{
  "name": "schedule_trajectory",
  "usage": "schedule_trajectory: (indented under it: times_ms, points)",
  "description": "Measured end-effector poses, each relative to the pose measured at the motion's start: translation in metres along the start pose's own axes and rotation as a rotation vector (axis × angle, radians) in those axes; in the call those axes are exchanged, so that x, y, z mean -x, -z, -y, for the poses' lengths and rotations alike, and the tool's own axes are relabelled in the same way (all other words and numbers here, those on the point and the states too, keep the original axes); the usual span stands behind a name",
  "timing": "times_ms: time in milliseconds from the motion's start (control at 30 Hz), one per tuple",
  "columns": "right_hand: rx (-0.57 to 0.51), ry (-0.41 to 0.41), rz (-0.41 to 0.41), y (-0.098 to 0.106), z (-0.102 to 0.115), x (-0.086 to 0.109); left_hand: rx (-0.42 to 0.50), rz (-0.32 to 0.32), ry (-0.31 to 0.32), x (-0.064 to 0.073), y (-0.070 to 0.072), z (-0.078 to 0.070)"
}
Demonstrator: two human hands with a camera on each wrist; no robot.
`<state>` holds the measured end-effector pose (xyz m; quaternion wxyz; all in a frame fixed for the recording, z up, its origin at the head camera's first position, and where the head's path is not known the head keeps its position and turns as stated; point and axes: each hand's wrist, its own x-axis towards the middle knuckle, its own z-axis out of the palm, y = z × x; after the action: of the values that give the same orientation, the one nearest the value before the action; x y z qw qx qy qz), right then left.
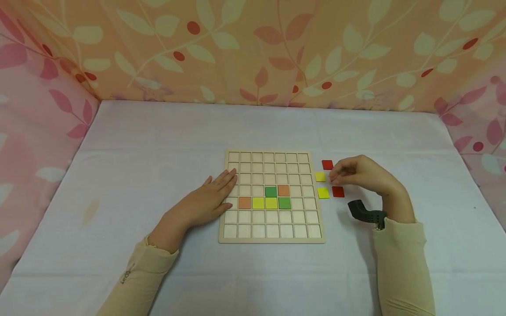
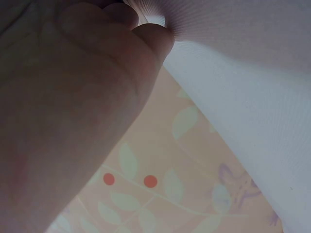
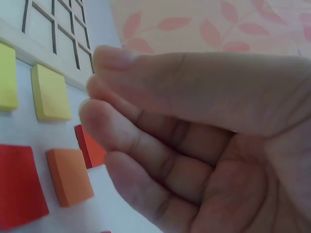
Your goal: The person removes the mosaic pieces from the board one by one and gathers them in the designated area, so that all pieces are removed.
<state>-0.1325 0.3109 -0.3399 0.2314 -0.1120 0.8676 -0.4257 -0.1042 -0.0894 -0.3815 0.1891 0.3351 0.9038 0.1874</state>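
Note:
A pale wooden grid board (image 1: pixel 272 239) lies on the table with green, orange and yellow square tiles in some of its cells. My left hand (image 1: pixel 205 197) rests with extended fingers on the board's left edge. To the right of the board, my right hand (image 1: pixel 365 175) hovers over loose tiles, fingers loosely bent, with nothing visible between thumb and fingertips. Near it lie a red tile (image 1: pixel 327 165), a yellow tile (image 1: pixel 320 176), another yellow tile (image 1: pixel 323 192) and another red tile (image 1: pixel 338 192). An orange tile (image 3: pixel 70 175) shows in the right wrist view; the hand hides it from the head view.
White cloth (image 1: pixel 158 140) covers the table. A patterned fabric wall (image 1: pixel 245 52) stands along the back, with pink panels at both sides. A black wrist-mounted device (image 1: pixel 365 213) sticks out from the right sleeve (image 1: pixel 403 263) above the table.

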Motion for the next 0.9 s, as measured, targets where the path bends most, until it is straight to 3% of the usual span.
schedule_trajectory:
  times_ms: [400, 567, 900]
  points:
    - [0.031, 0.014, -0.041, -0.011, 0.007, -0.007, -0.003, -0.002, -0.001, -0.001, -0.001, 0.001]
    - [-0.006, 0.004, -0.046, -0.016, 0.009, -0.009, 0.005, 0.001, -0.002, -0.001, -0.001, -0.001]
    - [-0.035, 0.103, -0.04, -0.026, 0.011, -0.015, -0.008, -0.014, -0.004, 0.001, 0.0, -0.002]
